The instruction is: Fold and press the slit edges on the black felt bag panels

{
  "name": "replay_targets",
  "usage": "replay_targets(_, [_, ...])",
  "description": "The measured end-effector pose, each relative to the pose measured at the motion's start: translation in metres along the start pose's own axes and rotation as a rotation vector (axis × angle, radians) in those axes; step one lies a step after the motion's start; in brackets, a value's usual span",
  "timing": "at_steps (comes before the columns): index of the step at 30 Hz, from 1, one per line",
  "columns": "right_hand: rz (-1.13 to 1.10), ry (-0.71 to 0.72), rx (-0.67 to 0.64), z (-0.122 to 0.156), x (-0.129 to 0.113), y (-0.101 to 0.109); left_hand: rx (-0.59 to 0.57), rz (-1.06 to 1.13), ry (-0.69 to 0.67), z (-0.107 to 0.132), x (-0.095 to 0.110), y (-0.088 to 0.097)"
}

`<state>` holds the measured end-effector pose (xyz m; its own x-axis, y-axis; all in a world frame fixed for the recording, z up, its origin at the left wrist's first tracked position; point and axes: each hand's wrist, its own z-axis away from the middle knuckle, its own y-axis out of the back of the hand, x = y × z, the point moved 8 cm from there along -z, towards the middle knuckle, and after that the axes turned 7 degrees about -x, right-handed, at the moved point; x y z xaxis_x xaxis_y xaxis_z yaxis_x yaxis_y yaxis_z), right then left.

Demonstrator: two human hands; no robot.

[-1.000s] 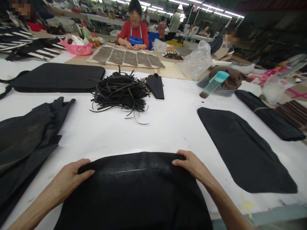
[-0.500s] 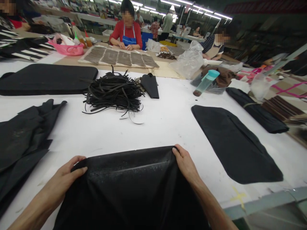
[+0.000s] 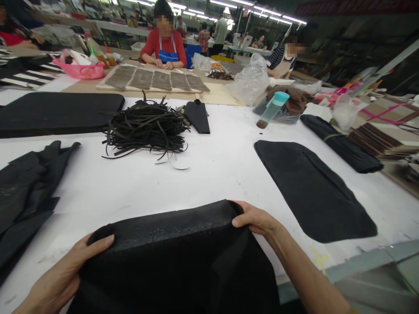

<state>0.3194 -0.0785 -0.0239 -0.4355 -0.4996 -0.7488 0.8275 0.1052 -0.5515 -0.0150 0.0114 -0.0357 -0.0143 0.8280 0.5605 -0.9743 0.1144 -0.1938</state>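
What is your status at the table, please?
Left hand, right hand gripping black sheet near ends of its far edge. Pale specks along that edge. Black strip pile lies beyond, apart from sheet.

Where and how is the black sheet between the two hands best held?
Likely best at both ends of its far edge, the left hand coming from the left and the right hand from the right. The black sheet looks soft: it creases below the right hand, and its far edge runs long between the hands, so a single grip would probably let it sag.
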Motion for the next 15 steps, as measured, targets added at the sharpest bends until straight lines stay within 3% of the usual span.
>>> replay_targets(10, [-0.077, 0.059, 0.028, 0.002, 0.002, 0.007, -0.052, -0.077, -0.068, -0.011, 0.009, -0.012])
replay_targets(15, [-0.132, 0.054, 0.011, -0.001, 0.007, 0.005, -0.080, -0.002, -0.058, -0.017, 0.006, -0.009])
